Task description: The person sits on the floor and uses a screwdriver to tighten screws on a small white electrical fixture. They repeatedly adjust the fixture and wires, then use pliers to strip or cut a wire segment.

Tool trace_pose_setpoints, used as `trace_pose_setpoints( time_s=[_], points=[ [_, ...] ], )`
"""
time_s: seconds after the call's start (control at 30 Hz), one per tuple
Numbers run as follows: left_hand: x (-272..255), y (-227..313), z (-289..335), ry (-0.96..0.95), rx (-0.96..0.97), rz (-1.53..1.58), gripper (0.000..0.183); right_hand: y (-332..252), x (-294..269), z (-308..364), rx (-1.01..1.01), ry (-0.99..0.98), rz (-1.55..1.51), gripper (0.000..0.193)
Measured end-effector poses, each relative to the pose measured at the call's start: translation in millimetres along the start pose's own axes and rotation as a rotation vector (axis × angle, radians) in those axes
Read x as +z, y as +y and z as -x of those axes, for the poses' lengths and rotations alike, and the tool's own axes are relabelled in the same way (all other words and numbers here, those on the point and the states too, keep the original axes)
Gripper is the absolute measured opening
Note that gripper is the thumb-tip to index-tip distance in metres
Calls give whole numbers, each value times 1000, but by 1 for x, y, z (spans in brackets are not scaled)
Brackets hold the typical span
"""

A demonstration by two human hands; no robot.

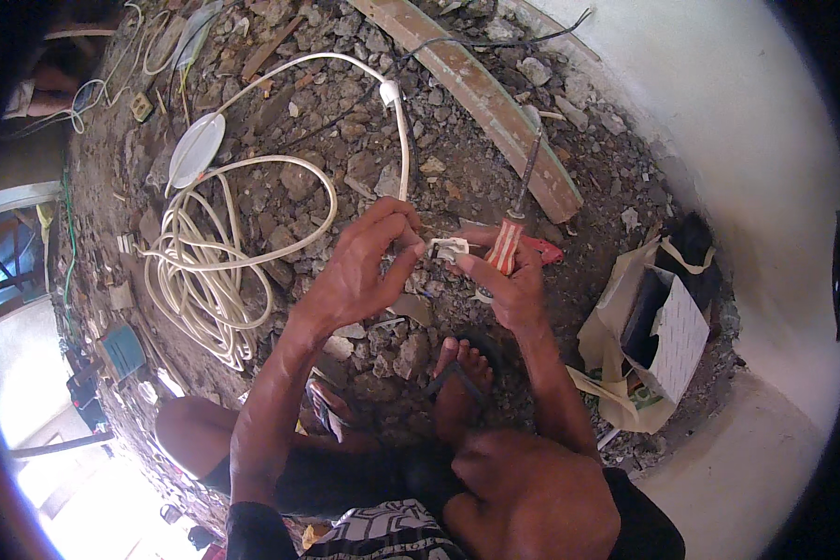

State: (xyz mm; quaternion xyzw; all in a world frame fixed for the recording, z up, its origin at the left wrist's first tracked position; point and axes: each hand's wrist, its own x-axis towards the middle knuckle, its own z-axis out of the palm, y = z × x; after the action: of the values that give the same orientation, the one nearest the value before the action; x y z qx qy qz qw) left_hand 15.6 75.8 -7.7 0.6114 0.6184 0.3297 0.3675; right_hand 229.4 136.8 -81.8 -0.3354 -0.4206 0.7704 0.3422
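Right hand [515, 291] curled around a striped handle [505, 246], thumb on the white fitting [450, 247] between both hands; left hand [359, 266] bunched, its hold unclear to me, hiding the cable's [403, 163] end.

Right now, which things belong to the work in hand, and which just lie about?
Seemingly used:
white fitting, between left hand and right hand
striped tool, in right hand
white cable, leading toward left hand

Likely lying about:
brown plank
white disc
open box

Obstacles: cable coil [202, 297] leftward, plank [491, 109] ahead
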Motion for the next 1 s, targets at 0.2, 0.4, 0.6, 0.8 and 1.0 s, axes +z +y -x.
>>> trace_pose_setpoints(
  time_s=[0.2, 0.4, 0.6, 0.8, 1.0],
  points=[
    [8, 4, 1, 69, 12, -78, 7, -3, -1, 0, 47, -16, 59, 30],
    [17, 14, 1, 130, -119, -99, 12, -1, -6, -2, 122, -39, -68, 31],
    [14, 18, -4, 205, -46, -99, 18, 3, -6, -6, 68, -91, -133, 31],
    [13, 12, -3, 131, -173, -1, 17, 10, -6, -2, 92, -29, -139, 30],
    [22, 3, -3, 129, -100, 0, 16, 11, -6, 2, 133, -25, -112, 31]
  ],
)
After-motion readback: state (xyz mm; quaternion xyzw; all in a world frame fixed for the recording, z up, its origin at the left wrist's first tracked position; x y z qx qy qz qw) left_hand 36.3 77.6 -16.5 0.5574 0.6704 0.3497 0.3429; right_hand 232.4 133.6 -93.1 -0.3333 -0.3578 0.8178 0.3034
